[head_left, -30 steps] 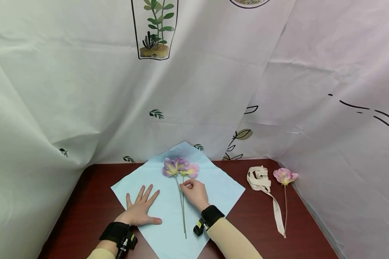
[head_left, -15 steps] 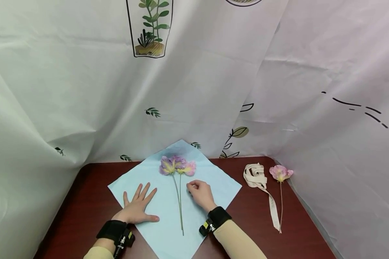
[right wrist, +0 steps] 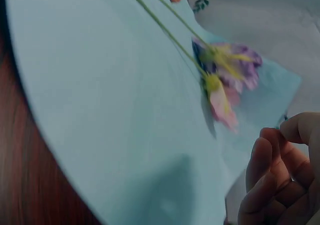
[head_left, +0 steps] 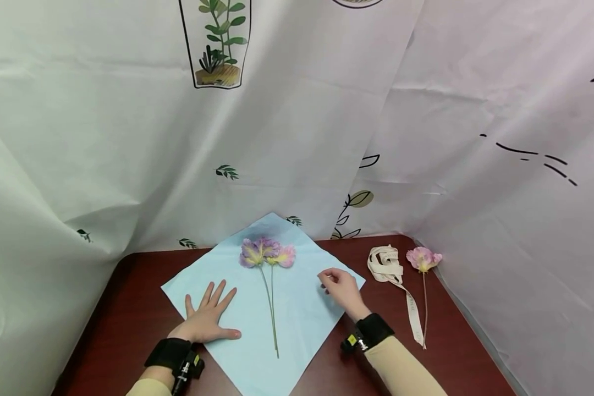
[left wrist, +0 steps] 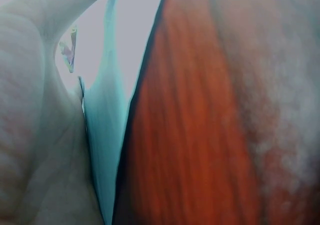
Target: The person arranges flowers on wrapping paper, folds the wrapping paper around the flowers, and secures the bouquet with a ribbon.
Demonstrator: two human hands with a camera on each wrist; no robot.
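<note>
A light blue square sheet (head_left: 297, 330) lies cornerwise on the dark red table. Two stemmed flowers lie side by side on it: a purple flower (head_left: 251, 254) and a pink flower (head_left: 284, 257), their thin stems crossing lower down. My left hand (head_left: 205, 319) rests on the sheet's left part with fingers spread; the left wrist view shows its palm side close up. Above the sheet's right corner is my right hand (head_left: 344, 289), loosely curled, thumb near the fingertips. In the right wrist view nothing shows between its fingers (right wrist: 260, 160), and a shadow falls on the sheet.
Farther right on the table (head_left: 465, 357) lie a bundled cream ribbon (head_left: 386, 264), one end trailing toward the front, and another pink flower (head_left: 423, 259) on a long stem. A white printed cloth (head_left: 297, 121) hangs behind and at both sides.
My right hand has let go of the pink flower's stem and moved right, away from both flowers toward the sheet's right corner. The left hand stays spread on the sheet.
</note>
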